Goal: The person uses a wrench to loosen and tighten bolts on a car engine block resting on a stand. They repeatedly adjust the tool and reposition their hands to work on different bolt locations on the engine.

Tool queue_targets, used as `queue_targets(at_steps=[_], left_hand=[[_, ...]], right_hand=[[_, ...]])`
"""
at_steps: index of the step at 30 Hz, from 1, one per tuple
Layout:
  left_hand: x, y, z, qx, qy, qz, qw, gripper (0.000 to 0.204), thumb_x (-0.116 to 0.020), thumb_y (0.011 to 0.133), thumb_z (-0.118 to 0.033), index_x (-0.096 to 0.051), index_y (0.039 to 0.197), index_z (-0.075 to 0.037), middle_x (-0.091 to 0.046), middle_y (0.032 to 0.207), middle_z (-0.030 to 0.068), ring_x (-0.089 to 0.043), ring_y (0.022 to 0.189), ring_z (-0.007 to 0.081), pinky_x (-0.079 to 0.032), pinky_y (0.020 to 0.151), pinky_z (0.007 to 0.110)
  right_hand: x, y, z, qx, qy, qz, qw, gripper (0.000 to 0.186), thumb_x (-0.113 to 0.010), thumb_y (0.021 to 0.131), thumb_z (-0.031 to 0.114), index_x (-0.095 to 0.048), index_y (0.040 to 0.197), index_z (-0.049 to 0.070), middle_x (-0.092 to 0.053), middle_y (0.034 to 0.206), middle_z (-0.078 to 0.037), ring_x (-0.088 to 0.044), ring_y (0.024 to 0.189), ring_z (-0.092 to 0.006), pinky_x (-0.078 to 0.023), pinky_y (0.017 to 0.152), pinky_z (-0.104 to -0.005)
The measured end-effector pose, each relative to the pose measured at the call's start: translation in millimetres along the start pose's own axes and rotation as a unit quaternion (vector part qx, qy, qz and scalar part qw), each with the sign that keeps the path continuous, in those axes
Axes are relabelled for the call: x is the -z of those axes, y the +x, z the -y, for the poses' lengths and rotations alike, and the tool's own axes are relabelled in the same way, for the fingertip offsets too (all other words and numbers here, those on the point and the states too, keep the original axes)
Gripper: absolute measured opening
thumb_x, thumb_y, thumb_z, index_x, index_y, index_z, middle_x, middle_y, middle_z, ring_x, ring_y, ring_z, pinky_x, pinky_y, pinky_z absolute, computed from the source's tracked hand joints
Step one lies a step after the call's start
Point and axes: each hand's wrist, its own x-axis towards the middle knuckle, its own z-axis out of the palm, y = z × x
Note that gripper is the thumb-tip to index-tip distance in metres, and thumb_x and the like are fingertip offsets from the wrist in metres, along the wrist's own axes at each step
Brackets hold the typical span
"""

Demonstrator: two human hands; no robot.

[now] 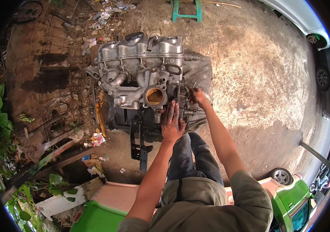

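Observation:
A large engine (139, 58) with a silvery valve cover and a dark lower block stands on the ground in front of me. A round intake opening (155, 96), brownish inside, faces up on its near side. Just right of that opening, my left hand (172, 123) lies against the engine with its grease-blackened fingers stretched out. My right hand (199, 98) is closed at the engine's right end, around a thin metal tool (194, 84) whose tip pokes up past the fingers. Its exact kind is too small to make out. A black bracket (137, 139) sticks out toward me.
Rubbish, boards and rusty mesh (52, 77) lie along the left, with leafy plants (0, 116) at the edge. A green stool (187, 16) stands at the far side. Behind me is a green vehicle (294, 193); other vehicles line the right. A loose wheel (282, 176) lies lower right.

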Motion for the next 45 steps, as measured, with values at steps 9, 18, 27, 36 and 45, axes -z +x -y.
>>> queue_targets(at_steps=[9, 18, 27, 36, 45], left_hand=[[0, -1, 2, -0.007, 0.007, 0.017, 1.000, 0.068, -0.047, 0.084, -0.018, -0.037, 0.148, 0.002, -0.034, 0.154, 0.0185, -0.040, 0.138, 0.0369, -0.031, 0.113, 0.051], [0, -2, 1, 0.003, 0.010, 0.029, 1.000, 0.068, -0.047, 0.084, -0.018, -0.037, 0.147, 0.002, -0.034, 0.155, 0.0181, -0.039, 0.138, 0.0364, -0.031, 0.113, 0.051], [-1, -2, 0, -0.003, 0.022, 0.021, 1.000, 0.066, -0.046, 0.084, -0.018, -0.039, 0.146, 0.003, -0.035, 0.154, 0.0194, -0.040, 0.138, 0.0367, -0.031, 0.113, 0.051], [-4, -2, 0, 0.009, 0.001, 0.002, 1.000, 0.066, -0.047, 0.085, -0.021, -0.040, 0.147, -0.001, -0.036, 0.154, 0.0154, -0.042, 0.137, 0.0346, -0.029, 0.114, 0.052], [-2, -1, 0, 0.000, 0.008, 0.009, 1.000, 0.068, -0.048, 0.083, -0.018, -0.038, 0.147, 0.001, -0.034, 0.155, 0.0174, -0.040, 0.138, 0.0360, -0.030, 0.114, 0.051]], right_hand=[[-5, 15, -4, 0.060, -0.073, 0.003, 0.996, 0.036, -0.060, 0.095, 0.035, -0.060, 0.090, 0.000, -0.061, 0.061, -0.009, -0.054, 0.045, -0.0176, -0.039, 0.040, -0.0317], [-3, 21, 6, -0.015, -0.051, -0.008, 0.999, 0.037, -0.059, 0.095, 0.032, -0.059, 0.083, -0.003, -0.058, 0.061, -0.011, -0.055, 0.048, -0.0195, -0.039, 0.041, -0.0353], [-6, 14, 19, -0.013, -0.121, -0.044, 0.992, 0.036, -0.057, 0.095, 0.027, -0.061, 0.083, -0.007, -0.063, 0.065, -0.017, -0.063, 0.054, -0.0275, -0.046, 0.047, -0.0428], [-42, -104, -11, 0.327, -0.297, -0.138, 0.887, 0.026, -0.055, 0.093, 0.007, -0.052, 0.116, -0.006, -0.062, 0.095, -0.033, -0.057, 0.088, -0.0542, -0.046, 0.074, -0.0535], [-47, -99, -23, 0.190, -0.214, -0.361, 0.888, 0.026, -0.044, 0.105, 0.018, -0.055, 0.096, -0.004, -0.064, 0.071, -0.020, -0.060, 0.063, -0.0384, -0.046, 0.060, -0.0449]])
